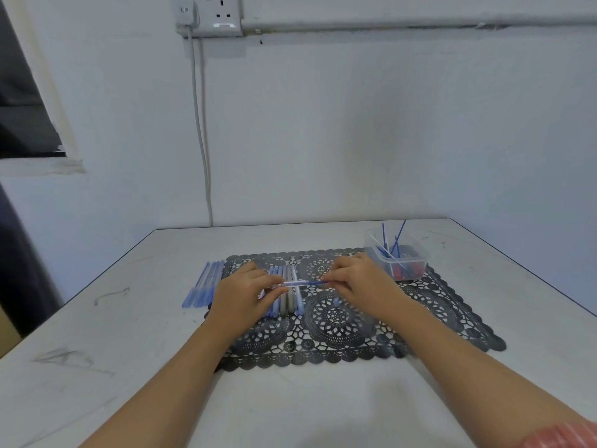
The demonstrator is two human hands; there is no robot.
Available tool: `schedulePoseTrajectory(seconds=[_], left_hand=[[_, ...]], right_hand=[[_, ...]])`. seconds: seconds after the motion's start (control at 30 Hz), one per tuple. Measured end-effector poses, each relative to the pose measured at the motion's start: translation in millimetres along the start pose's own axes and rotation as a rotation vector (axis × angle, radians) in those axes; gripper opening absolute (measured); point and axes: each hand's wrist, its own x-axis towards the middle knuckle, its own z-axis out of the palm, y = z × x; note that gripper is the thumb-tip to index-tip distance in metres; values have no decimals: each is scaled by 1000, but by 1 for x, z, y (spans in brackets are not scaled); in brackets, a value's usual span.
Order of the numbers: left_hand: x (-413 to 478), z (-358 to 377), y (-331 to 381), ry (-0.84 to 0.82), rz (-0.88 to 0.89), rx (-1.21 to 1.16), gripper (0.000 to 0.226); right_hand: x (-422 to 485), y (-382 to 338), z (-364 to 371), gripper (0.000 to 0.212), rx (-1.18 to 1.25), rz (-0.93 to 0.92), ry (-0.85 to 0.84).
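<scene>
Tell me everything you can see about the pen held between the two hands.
The pen is slim, seemingly clear plastic at its left part and blue toward the right. It is held level, crosswise over the row of pens on the black lace mat. The left hand pinches one end, the right hand the other.

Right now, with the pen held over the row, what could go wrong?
1. The left hand and right hand pinch the pen only at its ends; a slip would likely drop it onto the row below and scatter it.
2. The mat is open lace; a small dropped part could catch in its holes.
3. The box stands close by the right hand with refills sticking out; a careless reach might tip it.
</scene>
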Motion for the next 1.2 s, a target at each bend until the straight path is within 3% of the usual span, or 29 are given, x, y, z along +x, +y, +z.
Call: schedulePoseTrajectory(seconds=[0.33, 0.53, 0.63, 0.87, 1.03, 1.2], left_hand=[[-1, 1, -3, -3, -34, 4, 36], [-1, 1, -3, -1, -44, 9, 35], [-1, 1, -3, -4, -48, 6, 34], [-1, 1, -3, -1, -45, 0, 35], [-1, 1, -3, 1, -42, -1, 36], [-1, 0, -2, -2, -44, 2, 36]], right_hand=[[-1, 17, -7, 39, -181, -21, 86], [-2, 33, -12, 19, -285, 5, 184], [-2, 43, -13, 17, -212, 30, 189], [-6, 52, -11, 15, -55, 64, 113], [-11, 67, -2, 23, -246, 44, -32], [-13, 72, 1, 14, -328, 153, -184]])
